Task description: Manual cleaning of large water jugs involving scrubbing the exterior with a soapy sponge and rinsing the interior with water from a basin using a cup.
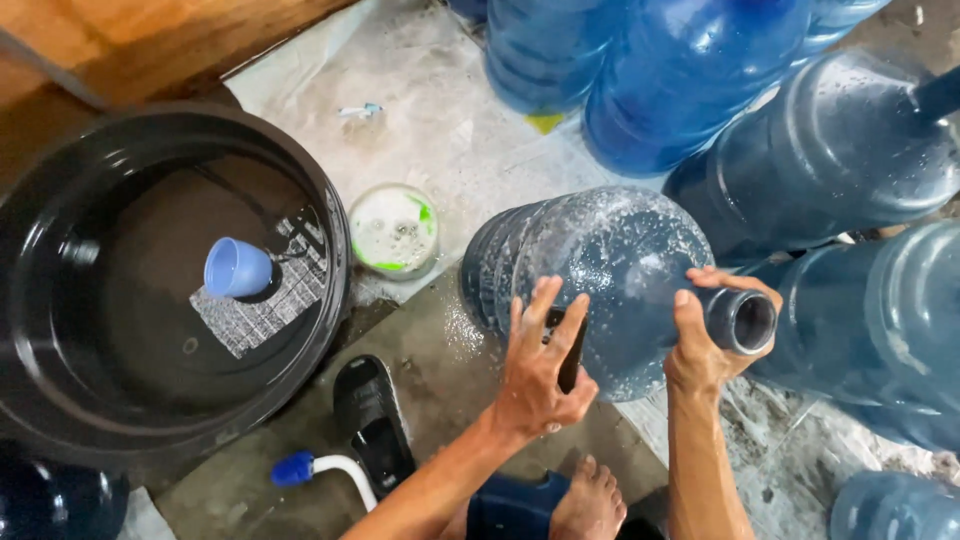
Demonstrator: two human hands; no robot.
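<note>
Big blue translucent plastic water jug [600, 285], the one lying on its side with droplets and suds all over it, is what both hands are on. It sits on the wet concrete floor [440, 360] just right of the wide black plastic tub [330, 230], with the neck pointing away from the tub.

Right hand [705, 340] is curled around the neck just behind the open mouth, thumb over the top. Left hand [535, 375] is spread flat against the jug's shoulder, fingers fanned out; something dark sits under the palm, can't tell what.

My take: a soapy round jug wants to roll, so the neck grip should do the steering while the flat hand just presses and steadies. Keep the belly down on the floor, not lifted.

Around the tub: a small blue plastic cup [238, 268] floats inside it, a round white container of foamy water [393, 230] sits just right of its rim, and more upright blue jugs [650, 70] crowd beyond the lying one.
</note>
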